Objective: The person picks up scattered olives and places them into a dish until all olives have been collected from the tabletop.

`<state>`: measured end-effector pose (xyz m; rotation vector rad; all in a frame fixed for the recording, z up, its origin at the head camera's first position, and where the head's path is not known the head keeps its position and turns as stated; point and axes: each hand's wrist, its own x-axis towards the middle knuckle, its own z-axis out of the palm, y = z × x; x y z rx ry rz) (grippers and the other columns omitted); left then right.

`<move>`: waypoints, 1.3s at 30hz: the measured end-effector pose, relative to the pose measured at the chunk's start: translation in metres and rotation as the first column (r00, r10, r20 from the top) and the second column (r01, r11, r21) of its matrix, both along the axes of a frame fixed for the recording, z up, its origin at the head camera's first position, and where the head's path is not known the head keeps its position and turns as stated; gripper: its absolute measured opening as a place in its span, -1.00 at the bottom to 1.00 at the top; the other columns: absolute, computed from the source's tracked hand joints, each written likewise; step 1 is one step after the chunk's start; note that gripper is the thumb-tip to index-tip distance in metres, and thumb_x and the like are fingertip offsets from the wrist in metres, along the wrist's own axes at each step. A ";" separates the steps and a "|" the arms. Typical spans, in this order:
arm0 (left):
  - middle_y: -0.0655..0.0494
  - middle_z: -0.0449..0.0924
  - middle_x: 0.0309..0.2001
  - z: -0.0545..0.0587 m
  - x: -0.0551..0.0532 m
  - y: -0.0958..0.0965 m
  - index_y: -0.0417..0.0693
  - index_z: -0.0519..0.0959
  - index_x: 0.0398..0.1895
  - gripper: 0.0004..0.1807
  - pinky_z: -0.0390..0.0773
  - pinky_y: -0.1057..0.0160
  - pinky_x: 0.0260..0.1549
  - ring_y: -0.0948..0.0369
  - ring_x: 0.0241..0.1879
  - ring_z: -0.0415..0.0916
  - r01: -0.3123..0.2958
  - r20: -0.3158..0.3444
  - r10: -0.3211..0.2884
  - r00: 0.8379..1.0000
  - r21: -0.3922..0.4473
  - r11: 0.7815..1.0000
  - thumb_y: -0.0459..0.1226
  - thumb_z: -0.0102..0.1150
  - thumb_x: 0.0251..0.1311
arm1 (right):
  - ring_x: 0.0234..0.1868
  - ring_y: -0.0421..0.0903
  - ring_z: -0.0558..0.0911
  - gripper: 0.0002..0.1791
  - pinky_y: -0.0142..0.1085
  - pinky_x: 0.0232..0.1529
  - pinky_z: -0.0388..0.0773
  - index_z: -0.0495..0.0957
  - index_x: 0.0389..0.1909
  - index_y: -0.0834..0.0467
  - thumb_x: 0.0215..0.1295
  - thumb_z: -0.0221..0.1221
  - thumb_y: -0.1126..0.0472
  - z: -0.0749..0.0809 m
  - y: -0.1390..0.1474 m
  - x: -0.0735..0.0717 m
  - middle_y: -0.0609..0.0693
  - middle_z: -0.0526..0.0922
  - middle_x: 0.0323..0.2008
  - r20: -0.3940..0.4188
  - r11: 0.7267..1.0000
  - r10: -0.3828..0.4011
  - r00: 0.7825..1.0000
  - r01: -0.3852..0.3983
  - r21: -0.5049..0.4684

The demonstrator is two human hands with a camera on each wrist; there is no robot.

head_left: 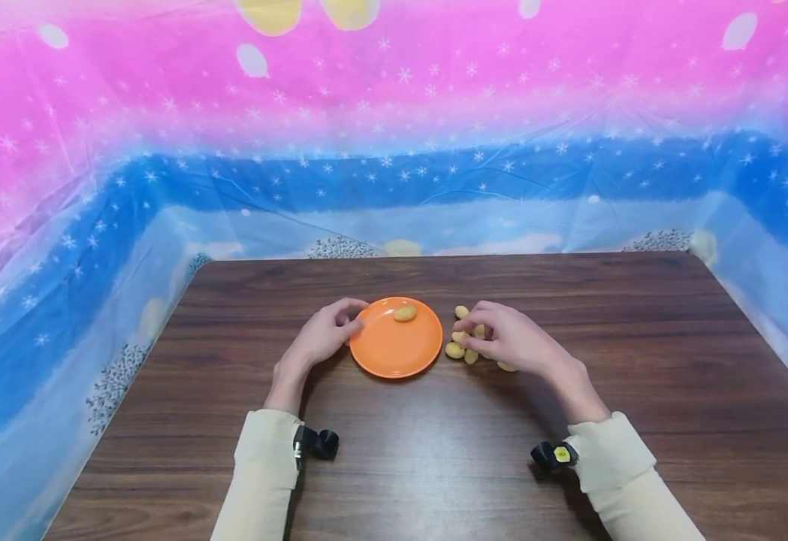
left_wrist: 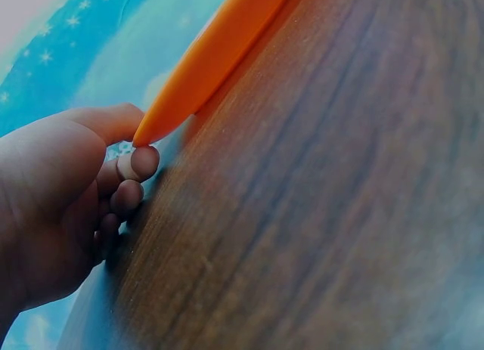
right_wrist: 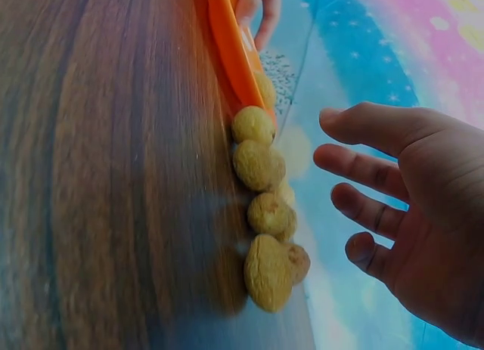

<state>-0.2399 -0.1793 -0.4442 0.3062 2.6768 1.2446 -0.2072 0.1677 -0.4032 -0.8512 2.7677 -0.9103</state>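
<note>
An orange plate [head_left: 394,357] lies on the table with one small potato [head_left: 405,313] on its far part. At the plate's left edge, my left hand [head_left: 326,330] pinches the rim between thumb and fingers; the left wrist view shows the thumb above the orange rim [left_wrist: 215,55] and a fingertip under it. Several more small yellow-brown potatoes [right_wrist: 268,273] lie in a loose group just right of the plate. Over that group hovers my right hand [head_left: 515,338], its fingers loosely bent and apart from the thumb, holding nothing. It partly hides the potatoes in the head view.
The dark wood-grain table [head_left: 394,458] reaches back to a pink and blue patterned cloth [head_left: 394,173] that hangs behind it and along both sides. Black wrist cameras sit on the left cuff [head_left: 265,443] and the right cuff [head_left: 610,454].
</note>
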 end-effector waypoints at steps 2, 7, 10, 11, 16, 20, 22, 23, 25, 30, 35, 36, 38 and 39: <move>0.02 0.49 -0.43 0.000 0.000 0.000 0.18 0.49 0.30 -0.60 0.33 0.20 -0.47 0.08 -0.49 0.42 0.000 -0.002 0.000 1.000 0.003 1.000 -0.11 0.13 0.44 | -0.33 -0.16 0.50 -0.74 -0.24 -0.34 0.49 0.69 0.06 0.01 0.40 0.27 0.12 -0.002 0.004 0.000 -0.13 0.57 -0.13 0.010 1.000 0.000 1.000 0.000 0.000; 0.02 0.49 -0.42 0.000 0.000 0.000 0.18 0.49 0.30 -0.60 0.34 0.19 -0.45 0.07 -0.47 0.43 -0.002 -0.001 0.002 1.000 0.003 1.000 -0.11 0.14 0.44 | -0.31 -0.16 0.51 -0.73 -0.24 -0.32 0.49 0.68 0.07 0.03 0.38 0.28 0.16 -0.003 0.015 0.002 -0.10 0.60 -0.10 0.033 1.000 0.005 0.999 -0.005 -0.008; 0.01 0.50 -0.41 -0.001 0.000 0.001 0.19 0.49 0.30 -0.60 0.35 0.19 -0.45 0.06 -0.46 0.44 -0.007 0.008 0.007 1.000 0.003 1.000 -0.10 0.14 0.44 | -0.31 -0.15 0.51 -0.71 -0.23 -0.33 0.48 0.67 0.09 0.06 0.38 0.28 0.16 -0.006 0.023 0.002 -0.10 0.59 -0.12 0.059 1.000 0.002 0.998 -0.001 -0.012; 0.01 0.49 -0.40 -0.001 0.000 0.001 0.20 0.49 0.30 -0.60 0.35 0.19 -0.45 0.06 -0.46 0.43 -0.010 0.010 0.010 1.000 0.003 1.000 -0.10 0.14 0.44 | -0.30 -0.15 0.51 -0.71 -0.24 -0.32 0.48 0.67 0.09 0.05 0.38 0.28 0.16 -0.007 0.026 0.002 -0.10 0.59 -0.12 0.068 1.000 0.003 0.998 -0.002 -0.012; 0.01 0.49 -0.40 -0.002 0.001 0.002 0.22 0.49 0.30 -0.61 0.34 0.20 -0.46 0.06 -0.47 0.43 -0.018 0.017 0.018 1.000 0.006 1.000 -0.08 0.14 0.44 | -0.26 -0.15 0.53 -0.74 -0.24 -0.27 0.49 0.68 0.04 0.02 0.37 0.30 0.14 -0.012 0.034 0.000 -0.10 0.61 -0.11 0.100 1.000 0.017 0.995 -0.014 -0.027; 0.01 0.48 -0.39 0.000 0.002 0.002 0.22 0.49 0.31 -0.60 0.33 0.20 -0.46 0.07 -0.47 0.42 -0.018 0.014 0.018 1.000 0.001 1.000 -0.09 0.14 0.44 | -0.25 -0.14 0.54 -0.74 -0.24 -0.27 0.49 0.69 0.04 0.02 0.36 0.31 0.12 -0.011 0.039 0.000 -0.09 0.63 -0.06 0.102 0.999 0.028 0.994 -0.023 -0.047; 0.02 0.48 -0.40 0.001 0.002 0.002 0.21 0.49 0.31 -0.60 0.33 0.20 -0.46 0.07 -0.47 0.42 -0.016 0.013 0.016 1.000 0.003 1.000 -0.10 0.14 0.44 | -0.26 -0.14 0.54 -0.74 -0.25 -0.27 0.49 0.69 0.04 0.02 0.36 0.31 0.13 -0.010 0.043 0.000 -0.08 0.63 -0.06 0.100 0.998 0.030 0.995 -0.024 -0.053; 0.02 0.48 -0.40 0.001 0.002 0.002 0.21 0.49 0.31 -0.60 0.33 0.20 -0.46 0.08 -0.47 0.42 -0.016 0.013 0.015 1.000 0.003 1.000 -0.10 0.14 0.44 | -0.26 -0.14 0.54 -0.74 -0.25 -0.27 0.49 0.70 0.04 0.02 0.36 0.31 0.13 -0.011 0.044 0.000 -0.08 0.64 -0.06 0.097 0.998 0.033 0.995 -0.028 -0.054; 0.02 0.48 -0.40 0.002 0.002 0.002 0.20 0.49 0.31 -0.59 0.33 0.19 -0.45 0.07 -0.47 0.41 -0.013 0.014 0.013 1.000 0.004 1.000 -0.10 0.14 0.44 | -0.25 -0.15 0.55 -0.74 -0.25 -0.25 0.50 0.70 0.03 0.03 0.35 0.31 0.14 -0.012 0.048 0.000 -0.07 0.64 -0.06 0.088 0.998 0.039 0.995 -0.034 -0.055; 0.02 0.48 -0.39 0.002 0.002 0.002 0.19 0.49 0.31 -0.59 0.33 0.19 -0.44 0.07 -0.46 0.42 -0.006 0.014 0.006 1.000 0.000 1.000 -0.11 0.15 0.44 | -0.15 -0.15 0.58 -0.74 -0.19 -0.14 0.52 0.70 0.02 0.03 0.34 0.32 0.14 -0.015 0.055 -0.002 -0.07 0.65 -0.06 0.093 0.997 0.056 0.994 -0.051 -0.057; 0.02 0.48 -0.40 0.002 0.002 0.002 0.19 0.49 0.31 -0.60 0.34 0.19 -0.44 0.07 -0.46 0.42 -0.011 0.009 0.011 1.000 0.000 1.000 -0.11 0.14 0.44 | -0.08 -0.11 0.60 -0.74 -0.14 -0.08 0.52 0.70 0.01 0.02 0.33 0.34 0.12 -0.015 0.059 -0.002 -0.09 0.64 -0.07 0.110 0.997 0.057 0.992 -0.050 -0.063; 0.02 0.48 -0.40 0.002 0.002 0.002 0.19 0.49 0.31 -0.60 0.34 0.19 -0.44 0.07 -0.46 0.42 -0.012 0.008 0.012 1.000 0.000 1.000 -0.11 0.14 0.44 | -0.08 -0.12 0.60 -0.74 -0.15 -0.09 0.52 0.70 0.01 0.01 0.32 0.34 0.12 -0.015 0.059 -0.002 -0.10 0.64 -0.07 0.111 0.997 0.054 0.992 -0.047 -0.062; 0.02 0.49 -0.41 0.001 0.001 0.002 0.20 0.49 0.30 -0.60 0.33 0.20 -0.44 0.07 -0.47 0.42 -0.014 0.005 0.014 1.000 -0.001 1.000 -0.11 0.14 0.44 | -0.09 -0.13 0.61 -0.74 -0.17 -0.10 0.52 0.70 0.00 0.00 0.31 0.35 0.12 -0.015 0.060 -0.002 -0.12 0.64 -0.07 0.113 0.997 0.050 0.992 -0.043 -0.060; 0.02 0.49 -0.41 0.001 0.001 0.002 0.20 0.50 0.30 -0.60 0.33 0.20 -0.45 0.07 -0.47 0.42 -0.016 0.005 0.016 1.000 -0.003 1.000 -0.11 0.14 0.44 | -0.08 -0.13 0.61 -0.74 -0.18 -0.09 0.52 0.70 0.00 0.00 0.31 0.36 0.12 -0.015 0.061 -0.002 -0.12 0.64 -0.07 0.109 0.997 0.053 0.993 -0.047 -0.059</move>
